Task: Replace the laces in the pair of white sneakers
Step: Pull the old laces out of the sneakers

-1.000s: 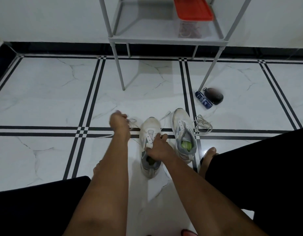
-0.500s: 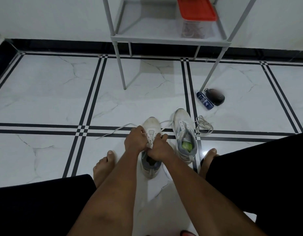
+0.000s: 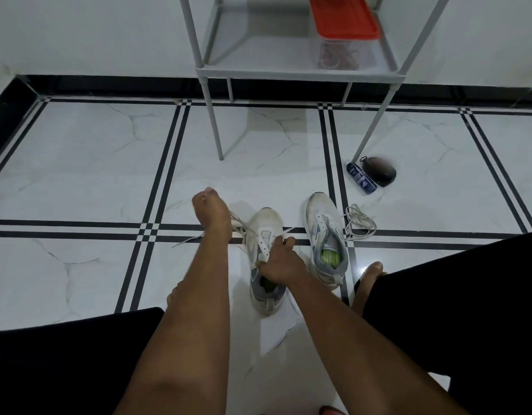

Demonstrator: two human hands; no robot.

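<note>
Two white sneakers stand side by side on the tiled floor between my feet. My right hand (image 3: 279, 262) grips the tongue and eyelet edge of the left sneaker (image 3: 265, 226), holding it down. My left hand (image 3: 212, 212) is raised to the left of that shoe and grips its white lace (image 3: 240, 226), which runs taut from the eyelets to my fist. A loose end trails left on the floor. The right sneaker (image 3: 324, 223) has no lace; its green insole shows. A loose white lace (image 3: 359, 224) lies bundled beside it.
A grey metal shelf rack (image 3: 294, 74) stands at the back wall, holding a clear box with a red lid (image 3: 342, 22). A blue bottle (image 3: 361, 178) and a black round object (image 3: 380, 170) lie by its right leg. My bare feet flank the shoes.
My left hand went from the shoe's eyelets out to the upper left, drawing the lace through. My right hand stayed on the shoe's tongue.
</note>
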